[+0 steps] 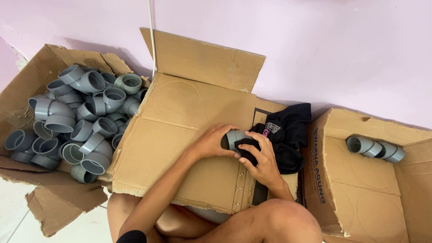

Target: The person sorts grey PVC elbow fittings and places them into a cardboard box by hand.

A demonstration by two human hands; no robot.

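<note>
Grey pipe elbow lay on a flattened sheet of cardboard spread over the person's lap, held between both hands. The left hand had its grip curled shut around the fitting's open end, while the right hand pressed a bunched black cloth against its other side, fingers closed on the fabric.

The cardboard sheet lay on the person's bent legs, its rear flap standing up against a pale lilac wall. A thin white cord ran down that wall. To the left an open carton held a heap of grey elbows, and a strip of white floor showed below it. To the right a second carton held only a short row of fittings.

Most of the held elbow was hidden by the hands and cloth, so its far end could not be made out. The right carton was cut off at the frame edge, and how deep the heap ran was unclear.
</note>
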